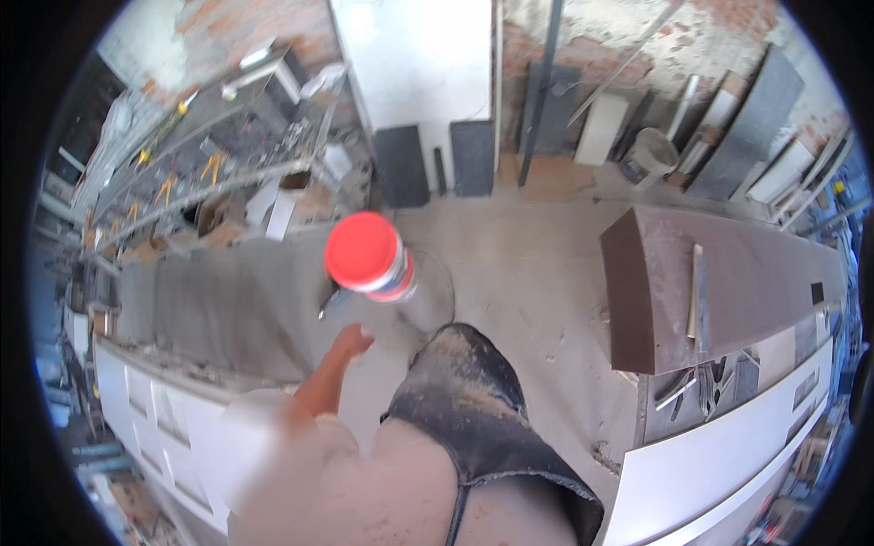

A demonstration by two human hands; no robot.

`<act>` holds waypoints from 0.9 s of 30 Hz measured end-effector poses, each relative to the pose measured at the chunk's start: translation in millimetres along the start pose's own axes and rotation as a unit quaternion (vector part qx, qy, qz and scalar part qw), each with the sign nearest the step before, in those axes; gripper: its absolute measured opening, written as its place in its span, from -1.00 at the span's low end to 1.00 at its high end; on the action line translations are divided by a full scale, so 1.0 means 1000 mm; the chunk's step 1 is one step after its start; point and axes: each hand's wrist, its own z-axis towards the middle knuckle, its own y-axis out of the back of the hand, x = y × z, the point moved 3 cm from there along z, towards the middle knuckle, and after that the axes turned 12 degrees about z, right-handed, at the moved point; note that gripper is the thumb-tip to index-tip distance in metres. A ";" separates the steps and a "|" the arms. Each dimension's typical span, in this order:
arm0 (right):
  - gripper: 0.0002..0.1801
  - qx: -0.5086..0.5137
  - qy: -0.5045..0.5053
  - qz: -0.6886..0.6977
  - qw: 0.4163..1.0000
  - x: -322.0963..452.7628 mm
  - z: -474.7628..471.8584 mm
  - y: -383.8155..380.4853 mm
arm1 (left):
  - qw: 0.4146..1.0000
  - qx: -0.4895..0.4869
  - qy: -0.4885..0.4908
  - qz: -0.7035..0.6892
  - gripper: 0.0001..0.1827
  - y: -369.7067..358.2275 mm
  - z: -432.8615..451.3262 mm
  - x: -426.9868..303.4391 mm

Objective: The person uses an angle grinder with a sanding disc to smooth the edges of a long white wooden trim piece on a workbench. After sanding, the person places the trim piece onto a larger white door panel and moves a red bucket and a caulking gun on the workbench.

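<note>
My left hand [354,340] hangs low in front of me, its arm stretched forward from a light sleeve. The fingers look curled, but blur and the angle hide whether they are closed. Beyond the hand is a plastic bucket [392,281] with a bright red lid [362,250] and printing on its side. A visible gap separates the hand from it. A small dark tool with a shiny tip [329,307] lies beside the bucket, too blurred to name. My right hand is out of view. A dusty dark apron [464,403] covers my front.
A cluttered rack [239,170] with yellow-handled tools stands at the far left. White panels [177,416] lie at the near left. On the right are a brown box-shaped panel unit [744,286] and a long white panel [724,450]. A cable [452,286] curves across the floor.
</note>
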 end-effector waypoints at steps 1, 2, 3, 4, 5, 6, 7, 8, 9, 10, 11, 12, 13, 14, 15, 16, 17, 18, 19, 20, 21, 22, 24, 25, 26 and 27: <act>-0.54 0.009 -0.003 -0.013 1.000 0.000 0.005 0.002 | 1.000 0.010 0.008 -0.010 -0.40 -0.013 -0.011 0.002; -0.54 0.017 -0.014 -0.029 0.999 -0.002 0.004 0.010 | 0.999 0.020 0.017 -0.022 -0.40 -0.027 -0.022 0.001; -0.54 0.027 -0.015 -0.039 0.999 0.000 0.007 0.012 | 0.999 0.008 0.021 -0.037 -0.39 -0.020 -0.017 -0.004; -0.54 0.035 -0.009 -0.051 0.998 0.006 0.011 0.016 | 0.998 0.019 0.025 -0.052 -0.40 -0.021 -0.020 -0.005; -0.54 0.047 0.005 -0.062 0.997 0.015 0.020 0.015 | 0.997 0.031 0.029 -0.068 -0.41 -0.021 -0.026 -0.003; -0.54 0.060 0.017 -0.075 0.995 0.028 0.026 0.016 | 0.995 0.044 0.037 -0.086 -0.41 -0.024 -0.034 0.000; -0.54 0.077 0.034 -0.085 0.993 0.046 0.037 0.012 | 0.995 0.024 0.046 -0.082 -0.42 -0.025 -0.036 0.004; -0.54 0.098 0.052 -0.100 0.989 0.069 0.045 0.008 | 0.995 0.010 0.060 -0.079 -0.43 -0.029 -0.042 0.011; -0.53 0.126 0.075 -0.111 0.983 0.097 0.055 -0.004 | 0.995 -0.007 0.071 -0.075 -0.44 -0.022 -0.048 0.012; -0.52 0.152 0.095 -0.123 0.976 0.122 0.061 -0.014 | 0.985 0.025 0.098 -0.138 -0.45 -0.018 -0.059 0.011; -0.51 0.187 0.122 -0.133 0.966 0.153 0.074 -0.030 | 0.985 0.007 0.096 -0.140 -0.45 -0.015 -0.063 0.020; -0.46 0.222 0.156 -0.180 0.946 0.166 0.101 -0.046 | 0.986 -0.007 0.091 -0.141 -0.45 -0.016 -0.065 0.028; -0.47 0.225 0.186 -0.212 0.933 0.196 0.100 -0.066 | 0.986 -0.015 0.084 -0.141 -0.45 -0.022 -0.065 0.033; -0.48 0.227 0.217 -0.243 0.918 0.230 0.101 -0.096 | 0.982 -0.014 0.102 -0.160 -0.45 -0.025 -0.063 0.039; -0.48 0.230 0.248 -0.271 0.901 0.271 0.090 -0.132 | 0.977 -0.015 0.119 -0.179 -0.46 -0.023 -0.060 0.045; -0.51 0.233 0.275 -0.283 0.889 0.307 0.076 -0.168 | 0.971 -0.018 0.134 -0.195 -0.46 -0.019 -0.051 0.054; -0.54 0.239 0.300 -0.296 0.875 0.341 0.058 -0.203 | 0.967 -0.031 0.148 -0.205 -0.49 -0.021 -0.044 0.067; -0.56 0.242 0.323 -0.310 0.861 0.365 0.044 -0.236 | 0.963 -0.041 0.160 -0.214 -0.52 -0.028 -0.031 0.079; -0.56 0.258 0.330 -0.297 0.858 0.383 0.034 -0.268 | 0.959 -0.048 0.167 -0.224 -0.54 -0.037 -0.014 0.088; -0.57 0.275 0.336 -0.286 0.855 0.398 0.024 -0.302 | 0.956 -0.035 0.183 -0.225 -0.56 -0.051 0.003 0.102; -0.57 0.290 0.345 -0.276 0.849 0.415 0.016 -0.333 | 0.953 -0.023 0.197 -0.230 -0.59 -0.068 0.024 0.119; -0.52 0.320 0.328 -0.291 0.840 0.420 0.017 -0.363 | 0.949 -0.010 0.210 -0.234 -0.61 -0.077 0.046 0.132; -0.49 0.336 0.356 -0.385 0.783 0.437 -0.012 -0.420 | 0.933 0.027 0.246 -0.261 -0.63 -0.095 0.090 0.153; -0.47 0.337 0.365 -0.427 0.756 0.440 -0.033 -0.448 | 0.928 0.048 0.256 -0.268 -0.64 -0.099 0.116 0.160; -0.42 0.365 0.385 -0.455 0.715 0.443 -0.042 -0.485 | 0.923 0.073 0.256 -0.279 -0.63 -0.108 0.137 0.170; -0.36 0.399 0.403 -0.488 0.664 0.443 -0.048 -0.524 | 0.913 0.100 0.263 -0.296 -0.62 -0.119 0.155 0.182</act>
